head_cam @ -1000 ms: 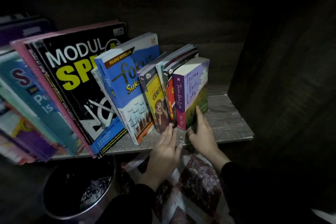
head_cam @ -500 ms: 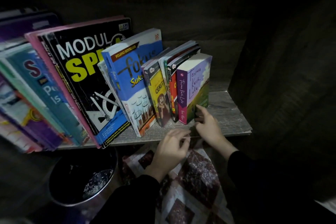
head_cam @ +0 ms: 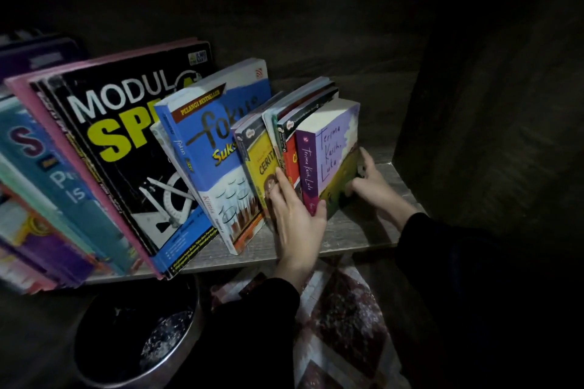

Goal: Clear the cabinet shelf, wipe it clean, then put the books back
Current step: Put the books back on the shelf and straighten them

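A row of books leans left on the grey wooden shelf. At its right end stands a purple book, then thin red and green books, a yellow book, a blue book and a large black book. My left hand has its fingers slid between the yellow book and the thin ones, thumb on the purple book's spine. My right hand presses flat on the purple book's cover from the right. Together my hands clasp the last small books.
More books fill the shelf's left end, some jutting over the front edge. The cabinet's dark side wall rises right of the shelf. Below sit a round metal bin and a patterned cloth.
Both hands rose from the shelf's front edge onto the books. The left hand slid in beside the yellow book and the right hand moved up onto the purple cover.
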